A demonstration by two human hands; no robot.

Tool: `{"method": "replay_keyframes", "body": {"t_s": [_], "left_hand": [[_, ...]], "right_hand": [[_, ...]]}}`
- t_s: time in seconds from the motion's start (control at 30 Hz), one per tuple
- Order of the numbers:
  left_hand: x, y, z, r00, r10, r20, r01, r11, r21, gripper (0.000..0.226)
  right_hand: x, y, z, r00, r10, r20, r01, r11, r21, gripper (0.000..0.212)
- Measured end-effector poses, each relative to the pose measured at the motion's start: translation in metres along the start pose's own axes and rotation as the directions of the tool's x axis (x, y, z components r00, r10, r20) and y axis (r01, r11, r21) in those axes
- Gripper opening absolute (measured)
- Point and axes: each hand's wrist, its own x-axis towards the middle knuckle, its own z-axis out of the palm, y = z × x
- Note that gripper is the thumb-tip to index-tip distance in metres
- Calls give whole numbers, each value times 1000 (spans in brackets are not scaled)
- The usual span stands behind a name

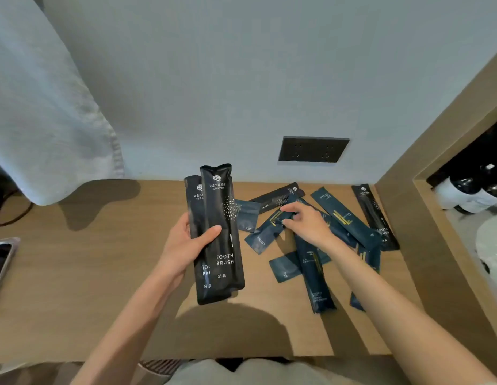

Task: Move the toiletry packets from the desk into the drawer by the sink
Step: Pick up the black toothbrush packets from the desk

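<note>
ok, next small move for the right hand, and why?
Probably lift the blue packet the right hand is pinching and stack it with the two toothbrush packets in the left hand; more packets lie loose on the desk.

Worktop (89,287): matt wood-grain finish, smooth. Toothbrush packets (223,232): glossy black plastic film. Loose sachets (344,215): dark blue, duller sheen. Hanging towel (41,107): pale cloth, rough weave. Socket plate (313,149): dark matt plastic.

Pale wall (241,79), dark socket plate (313,149), wooden desk (89,287), pale cloth (41,101) hanging left.
</note>
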Motion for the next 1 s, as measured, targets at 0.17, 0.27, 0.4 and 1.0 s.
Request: {"method": "replay_keyframes", "body": {"t_s": [0.17,0.27,0.4,1.0], "left_hand": [[3,7,-9,1000,-9,8,9,1000,25,44],[10,6,-13,999,-32,-4,32,998,51,43],[22,5,-15,998,-64,-27,66,996,66,43],[38,12,-8,994,-60,-91,68,993,92,38]], "right_hand": [[66,17,-2,999,-20,34,28,961,-276,48],[95,24,5,994,-47,99,85,902,-424,57],[132,27,17,966,-67,248,188,843,-504,60],[169,14,31,895,-38,444,407,472,-782,45]]}}
